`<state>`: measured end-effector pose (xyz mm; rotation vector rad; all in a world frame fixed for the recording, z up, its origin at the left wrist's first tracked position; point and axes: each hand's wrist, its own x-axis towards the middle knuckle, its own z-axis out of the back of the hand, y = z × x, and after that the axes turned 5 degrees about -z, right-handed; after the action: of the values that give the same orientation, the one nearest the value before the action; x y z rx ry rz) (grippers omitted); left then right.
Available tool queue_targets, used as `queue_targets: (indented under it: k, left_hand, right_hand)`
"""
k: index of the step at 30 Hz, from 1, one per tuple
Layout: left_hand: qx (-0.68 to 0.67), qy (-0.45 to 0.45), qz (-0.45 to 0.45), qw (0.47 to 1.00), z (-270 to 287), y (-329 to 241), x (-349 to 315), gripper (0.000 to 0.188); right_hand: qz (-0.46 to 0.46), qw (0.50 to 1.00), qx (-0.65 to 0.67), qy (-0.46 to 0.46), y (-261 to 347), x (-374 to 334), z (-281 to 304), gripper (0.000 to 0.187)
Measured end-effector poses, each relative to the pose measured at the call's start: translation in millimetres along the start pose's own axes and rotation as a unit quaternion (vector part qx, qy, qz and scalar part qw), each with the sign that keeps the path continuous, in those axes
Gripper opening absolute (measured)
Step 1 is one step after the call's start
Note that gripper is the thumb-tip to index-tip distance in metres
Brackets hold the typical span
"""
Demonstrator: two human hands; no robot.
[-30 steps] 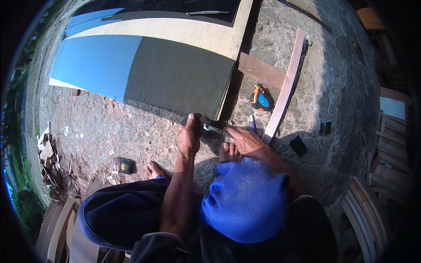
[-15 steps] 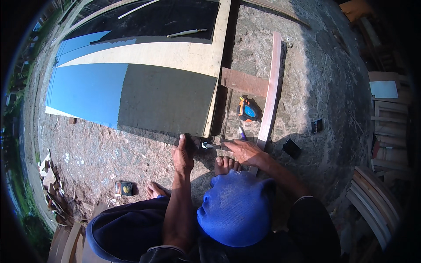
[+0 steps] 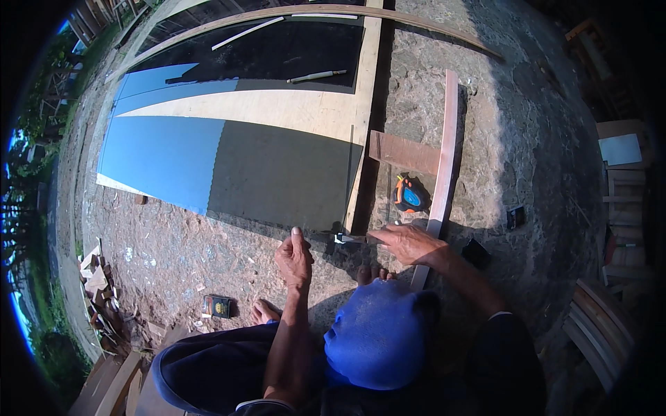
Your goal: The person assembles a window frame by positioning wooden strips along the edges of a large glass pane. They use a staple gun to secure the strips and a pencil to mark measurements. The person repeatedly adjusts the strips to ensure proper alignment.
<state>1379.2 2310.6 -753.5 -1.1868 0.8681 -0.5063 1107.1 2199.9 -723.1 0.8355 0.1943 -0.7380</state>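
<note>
A smooth, dark tinted sheet (image 3: pixel 284 173), glass-like and reflecting blue sky on its left part, lies on a pale wooden board (image 3: pixel 243 104). At the sheet's near edge, my left hand (image 3: pixel 294 262) is closed with its thumb on top; whatever its fingers hold, if anything, is hidden. My right hand (image 3: pixel 411 244) grips a small tool (image 3: pixel 345 238) with a whitish head, held by the sheet's near right corner. I cannot make out the tool's exact kind. Just beyond that hand lies an orange, black and blue tape measure (image 3: pixel 411 195).
A long wooden strip (image 3: pixel 445 159) runs beside my right hand, meeting a short brown board (image 3: pixel 406 151). A pen-like tool (image 3: pixel 317 76) lies on the dark far panel (image 3: pixel 277 55). A small dark box (image 3: pixel 218 306) sits on the ground at left, near wood scraps (image 3: pixel 97 281).
The view has shifted, so the scene sits lower and further right. My left hand's fingers, earlier dark beneath the sheet's edge, now show in full light, curled. My right hand still holds the tool.
</note>
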Motion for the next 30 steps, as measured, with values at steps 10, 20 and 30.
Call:
queue_targets:
  k: [10, 20, 30]
  left_hand:
    - [-0.123, 0.282, 0.116, 0.944, -36.2, -36.5, 46.6, 0.021]
    - [-0.201, 0.109, 0.087, 0.970, -67.3, -58.2, 68.2, 0.008]
    - [-0.124, 0.123, -0.010, 0.985, -70.0, -105.8, 89.6, 0.011]
  right_hand:
    - [0.006, 0.999, -0.013, 0.035, 26.1, 10.0, 20.7, 0.040]
    - [-0.024, 0.998, 0.050, -0.018, -4.2, -5.4, 13.9, 0.039]
    - [-0.254, 0.883, 0.145, -0.367, -97.2, -57.6, 30.3, 0.051]
